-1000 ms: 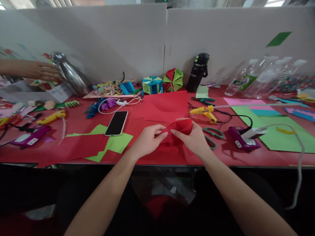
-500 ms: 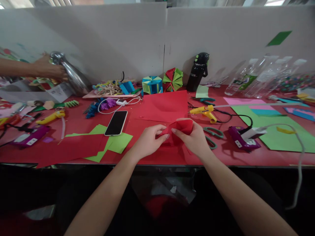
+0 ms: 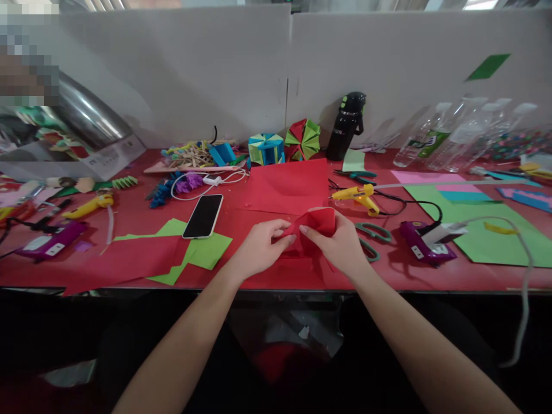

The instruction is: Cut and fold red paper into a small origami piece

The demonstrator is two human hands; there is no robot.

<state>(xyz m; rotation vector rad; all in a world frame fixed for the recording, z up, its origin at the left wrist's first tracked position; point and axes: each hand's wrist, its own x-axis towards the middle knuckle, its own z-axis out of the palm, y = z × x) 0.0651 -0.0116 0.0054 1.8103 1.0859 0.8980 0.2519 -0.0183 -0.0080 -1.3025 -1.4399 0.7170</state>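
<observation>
Between my hands is a folded piece of red paper (image 3: 318,223), held just above the front of the red table. My left hand (image 3: 264,244) pinches its left edge between thumb and fingers. On the other side my right hand (image 3: 338,238) grips the paper, thumb in front and fingers behind. Part of the paper is hidden by my fingers. Behind it lies a flat sheet of red paper (image 3: 287,185). Green-handled scissors (image 3: 374,233) rest close to my right hand, and a yellow glue gun (image 3: 357,195) lies farther back.
A phone (image 3: 203,217) lies on green sheets to the left. A purple power strip (image 3: 425,241) with cables sits at right. A black bottle (image 3: 346,126), paper models (image 3: 266,149) and several clear bottles (image 3: 457,135) stand along the partition. A metal flask (image 3: 92,112) leans at far left.
At far left the metal flask has been moved left and nearer by another person's hand. My hands have hardly moved; the folded red paper has shifted slightly left.
</observation>
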